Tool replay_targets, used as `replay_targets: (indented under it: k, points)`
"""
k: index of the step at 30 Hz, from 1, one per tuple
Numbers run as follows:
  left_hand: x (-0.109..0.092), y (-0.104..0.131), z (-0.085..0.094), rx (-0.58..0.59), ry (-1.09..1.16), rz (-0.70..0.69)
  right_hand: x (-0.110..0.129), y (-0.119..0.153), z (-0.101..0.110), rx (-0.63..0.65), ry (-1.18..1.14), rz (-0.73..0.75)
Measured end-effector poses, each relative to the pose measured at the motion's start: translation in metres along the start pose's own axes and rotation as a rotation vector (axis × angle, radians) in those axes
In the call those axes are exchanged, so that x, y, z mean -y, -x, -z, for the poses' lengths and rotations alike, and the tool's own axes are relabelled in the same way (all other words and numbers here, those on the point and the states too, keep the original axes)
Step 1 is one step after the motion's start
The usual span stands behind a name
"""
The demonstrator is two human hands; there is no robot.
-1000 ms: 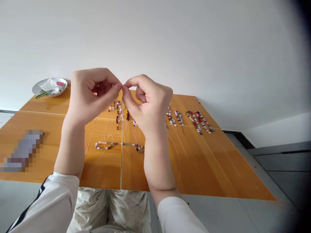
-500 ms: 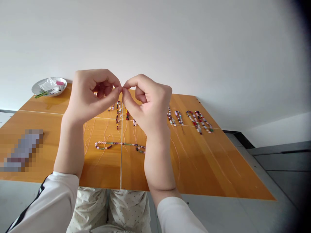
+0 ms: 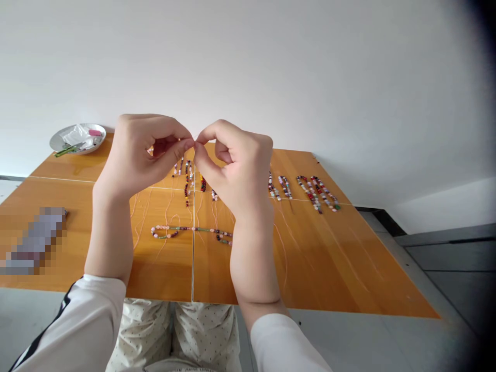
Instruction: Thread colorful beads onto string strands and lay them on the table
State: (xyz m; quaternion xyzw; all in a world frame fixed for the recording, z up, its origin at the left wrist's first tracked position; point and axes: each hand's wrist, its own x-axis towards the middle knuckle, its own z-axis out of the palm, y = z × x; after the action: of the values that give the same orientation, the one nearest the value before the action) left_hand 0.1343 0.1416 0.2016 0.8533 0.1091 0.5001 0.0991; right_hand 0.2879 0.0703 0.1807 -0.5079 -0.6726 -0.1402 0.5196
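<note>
1. Left hand [image 3: 137,157] & right hand [image 3: 234,165] meet fingertip to fingertip above table [image 3: 349,268], both pinched narrow, prob. on a thread, too thin to see.
2. Bead strand [image 3: 189,231] lies on table, below hands.

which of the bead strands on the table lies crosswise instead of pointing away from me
The bead strand nearest the table's front edge, below both hands. It runs left to right across the centre seam; the others lie farther back, lengthwise.
</note>
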Motion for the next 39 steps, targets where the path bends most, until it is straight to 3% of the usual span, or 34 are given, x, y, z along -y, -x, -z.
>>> replay_targets:
  k: [5,8,12,16,27,32,39]
  points:
    - [0.003,0.000,-0.004,-0.015,0.069,0.068,0.000,0.000,-0.001,0.017,-0.032,0.008]
    - [0.009,0.000,-0.008,-0.069,0.221,0.022,-0.002,0.000,0.001,0.035,-0.144,-0.008]
    - [0.011,0.000,-0.012,-0.075,0.420,0.058,-0.005,-0.001,0.002,0.077,-0.383,-0.086]
    - [0.008,-0.001,-0.014,-0.045,0.558,0.057,-0.008,-0.001,-0.001,0.097,-0.446,-0.172]
    - [0.004,0.002,-0.009,-0.021,0.532,0.092,-0.010,-0.002,-0.001,0.111,-0.632,-0.211]
    - [0.004,0.001,-0.008,-0.006,0.554,0.076,-0.005,-0.004,0.003,0.084,-0.906,-0.196]
    - [0.006,0.001,-0.007,-0.003,0.544,0.114,-0.005,-0.005,0.003,0.093,-0.871,-0.189]
